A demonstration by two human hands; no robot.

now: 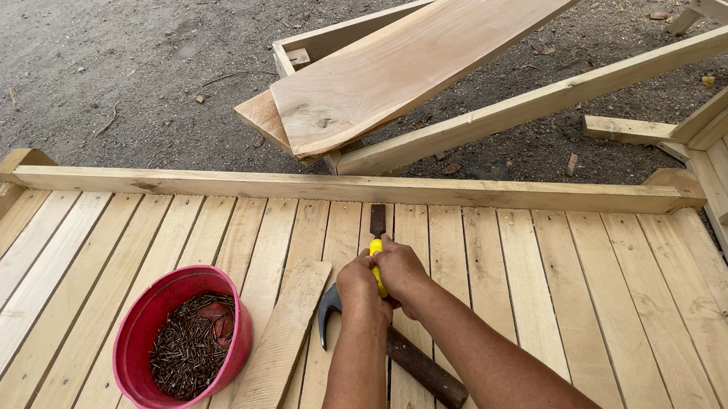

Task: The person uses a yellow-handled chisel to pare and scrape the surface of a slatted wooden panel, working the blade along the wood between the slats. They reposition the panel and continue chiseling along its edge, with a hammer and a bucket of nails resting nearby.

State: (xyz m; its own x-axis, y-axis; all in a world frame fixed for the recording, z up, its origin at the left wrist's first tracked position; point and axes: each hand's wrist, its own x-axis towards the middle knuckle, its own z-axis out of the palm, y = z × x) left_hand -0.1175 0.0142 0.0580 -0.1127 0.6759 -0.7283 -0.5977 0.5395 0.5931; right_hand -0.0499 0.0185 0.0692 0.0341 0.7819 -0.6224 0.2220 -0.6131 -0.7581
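1. My left hand (361, 285) and right hand (400, 269) had fingers clamped on a yellow-handled chisel (376, 236), its blade on the slatted wooden surface (551, 273).
2. Risk, judged: the blade could skid along the slat.
3. A claw hammer (408, 357) lay under my wrists; a loose board (281, 346) and a red bowl of nails (185, 338) crowded the left.

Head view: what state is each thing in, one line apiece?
Chisel: upright on the slats, gripped by both hands.
Left hand: closed on the chisel.
Right hand: closed on the chisel.
Hammer: lying flat, unheld.
Red bowl: upright, holding nails.
Loose board: lying flat.
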